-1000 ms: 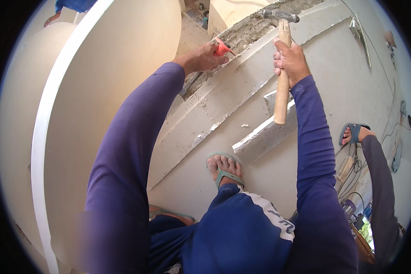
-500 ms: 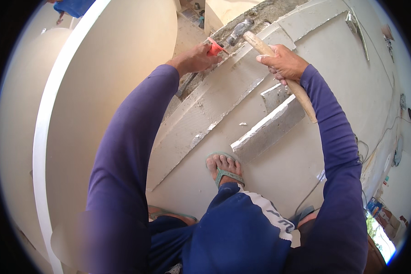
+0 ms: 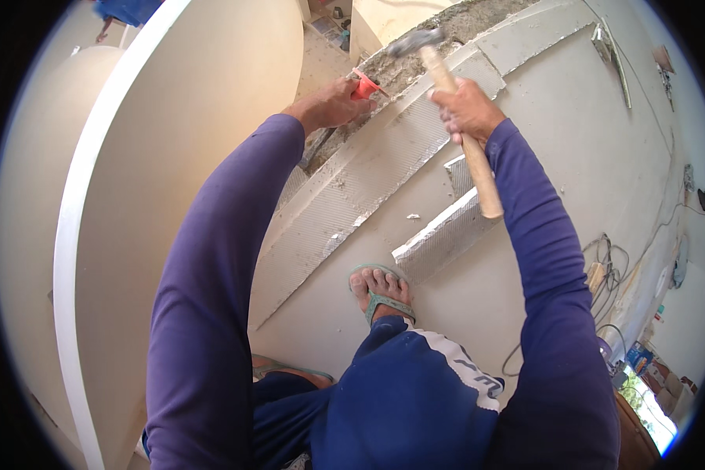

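Pale floor (image 3: 313,333) carries ribbed strips (image 3: 368,172) beside rough mortar (image 3: 478,23). By the mortar's edge, the left hand (image 3: 333,103) is wrapped around a red-guarded tool (image 3: 363,90), the guard (image 3: 370,81) probably shielding it; the right hand (image 3: 471,111) grips a hammer (image 3: 482,176) mid-handle, seemingly for control, its blurred head (image 3: 417,42) near that guard.

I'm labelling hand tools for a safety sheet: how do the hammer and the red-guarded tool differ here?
The hammer has a long, pale wooden handle; the red-guarded tool shows a flared red part.
The hammer is in the right hand; the red-guarded tool is in the left hand.
The hammer's head is motion-blurred; the red-guarded tool's red part looks sharper.
Both are held one-handed.
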The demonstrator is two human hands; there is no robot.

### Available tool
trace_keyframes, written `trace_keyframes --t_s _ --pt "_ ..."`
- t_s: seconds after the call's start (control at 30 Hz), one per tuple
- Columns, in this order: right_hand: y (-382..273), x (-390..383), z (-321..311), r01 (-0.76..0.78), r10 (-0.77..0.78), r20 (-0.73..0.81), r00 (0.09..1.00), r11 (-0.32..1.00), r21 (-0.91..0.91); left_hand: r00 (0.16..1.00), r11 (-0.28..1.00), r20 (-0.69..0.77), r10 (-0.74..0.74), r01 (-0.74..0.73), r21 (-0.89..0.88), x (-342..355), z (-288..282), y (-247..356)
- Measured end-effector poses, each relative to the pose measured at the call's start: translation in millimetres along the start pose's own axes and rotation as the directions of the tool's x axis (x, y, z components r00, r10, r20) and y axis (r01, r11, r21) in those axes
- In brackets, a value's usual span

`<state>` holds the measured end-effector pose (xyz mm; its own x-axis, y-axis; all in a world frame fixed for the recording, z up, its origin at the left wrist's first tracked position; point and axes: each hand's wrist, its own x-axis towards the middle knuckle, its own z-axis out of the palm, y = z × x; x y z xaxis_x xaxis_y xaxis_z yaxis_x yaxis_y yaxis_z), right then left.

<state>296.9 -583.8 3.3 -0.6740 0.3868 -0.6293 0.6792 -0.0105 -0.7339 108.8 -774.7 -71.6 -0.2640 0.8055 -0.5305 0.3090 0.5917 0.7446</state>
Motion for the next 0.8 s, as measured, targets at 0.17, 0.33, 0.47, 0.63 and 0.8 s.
trace_keyframes --t_s 0.17,0.33,0.47,0.63,0.8 --pt "-17.5 -7.4 -26.3 0.029 -0.018 0.128 0.992 0.996 -0.087 0.999 1.000 -0.032 -0.001 0.001 0.018 -3.4 -0.6 -7.0" --pt "-7.5 -4.7 3.7 -0.019 0.055 0.219 0.974 0.986 -0.164 1.000 1.000 -0.006 -0.012 0.012 0.019 -13.5 -3.6 2.4" --pt "-6.0 -4.7 -9.5 -0.002 0.013 0.149 0.989 0.997 -0.078 0.999 0.999 -0.035 0.021 -0.020 0.032 -9.1 -0.8 -7.4" --pt "-3.8 -2.1 -7.5 -0.006 0.049 0.226 0.973 0.983 -0.186 1.000 0.998 0.004 -0.007 0.007 0.062 -4.8 -1.5 -5.0" --pt "-3.8 -7.2 13.9 -0.006 0.035 0.155 0.987 0.982 -0.187 0.998 0.999 -0.063 0.000 0.003 0.054 -2.9 2.2 -12.7"
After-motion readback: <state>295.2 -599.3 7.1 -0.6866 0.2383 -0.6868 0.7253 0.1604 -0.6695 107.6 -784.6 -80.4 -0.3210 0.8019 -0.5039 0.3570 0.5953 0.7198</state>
